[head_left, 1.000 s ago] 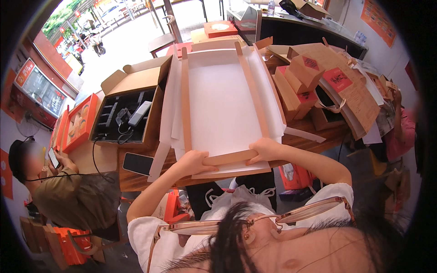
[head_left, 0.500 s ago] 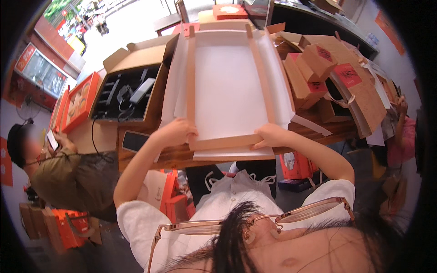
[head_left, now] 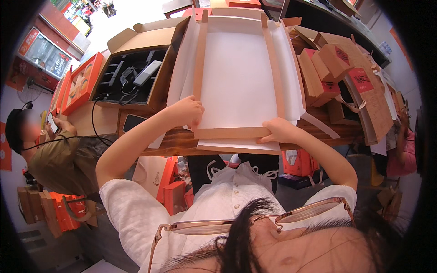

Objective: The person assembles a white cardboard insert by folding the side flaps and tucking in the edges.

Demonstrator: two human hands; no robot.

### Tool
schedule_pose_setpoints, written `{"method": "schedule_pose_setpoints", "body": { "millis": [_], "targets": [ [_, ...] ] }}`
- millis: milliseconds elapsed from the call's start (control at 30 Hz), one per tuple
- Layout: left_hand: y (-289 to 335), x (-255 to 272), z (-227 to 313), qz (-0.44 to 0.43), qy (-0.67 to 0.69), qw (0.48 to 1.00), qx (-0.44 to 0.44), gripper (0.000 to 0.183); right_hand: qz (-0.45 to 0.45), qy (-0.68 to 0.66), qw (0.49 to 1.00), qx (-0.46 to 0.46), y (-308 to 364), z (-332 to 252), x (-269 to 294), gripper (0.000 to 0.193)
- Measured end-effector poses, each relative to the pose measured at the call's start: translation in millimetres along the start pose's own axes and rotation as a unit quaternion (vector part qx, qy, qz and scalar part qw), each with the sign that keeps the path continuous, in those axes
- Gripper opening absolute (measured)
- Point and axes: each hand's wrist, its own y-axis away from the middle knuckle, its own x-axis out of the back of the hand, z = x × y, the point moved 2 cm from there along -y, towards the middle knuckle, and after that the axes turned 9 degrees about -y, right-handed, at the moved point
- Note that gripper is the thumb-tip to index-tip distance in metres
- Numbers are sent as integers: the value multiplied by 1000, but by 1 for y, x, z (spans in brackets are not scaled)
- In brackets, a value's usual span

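Cardboard box (head_left: 239,79), shallow, open-topped and white inside, is lying on the wooden tabletop (head_left: 170,145) in the head view, straight in front of the person, its near end reaching about to the tabletop's near edge. Left hand (head_left: 189,111) is closing in a bunch around the near left corner; right hand (head_left: 277,131) is gripping the near wall at the right corner, thumb laid along it. How hard they are pressing, I cannot tell.

Judging by its thin board, the box is likely being light and springy, stiff along the brown folded rims but floppy at the loose white side flaps, and creasing easily. Those near corners are looking like the firmest holds; the flaps are offering a poor one.

Room is looking tight sideways: a lined brown box (head_left: 145,37) and a phone (head_left: 133,123) are sitting to the left, small brown boxes (head_left: 312,79) and a loose strip (head_left: 321,126) to the right. The near flap (head_left: 239,145) is pointing toward the person.
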Motion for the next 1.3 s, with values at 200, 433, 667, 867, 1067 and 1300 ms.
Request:
{"method": "schedule_pose_setpoints", "body": {
  "millis": [200, 433, 667, 867, 1067, 1300],
  "targets": [
    [-7, -21, -4, 61, -15, 998, -19, 6, 10, 5, 1000, 8, 3, -1, 0, 64],
    [-16, -21, -12, 38, 43, 998, -36, 10, 145, 58, 984, 82, 10, -8, 1, 52],
    [-15, -22, -13, 20, 44, 999, -22, 13, 98, 36, 994, 27, 1, 1, 3, 52],
    [-3, -14, -8, 39, 86, 996, -1, 10, 16, -14, 999, -27, -10, 5, 9, 64],
    [3, -12, -5, 26, 164, 986, 6, 21, -12, -55, 998, -41, -22, 16, 7, 76],
    [-4, 5, 27, -12, 346, 924, 162, 35, -71, -77, 991, -84, -27, 15, 15, 78]
  ]
}}
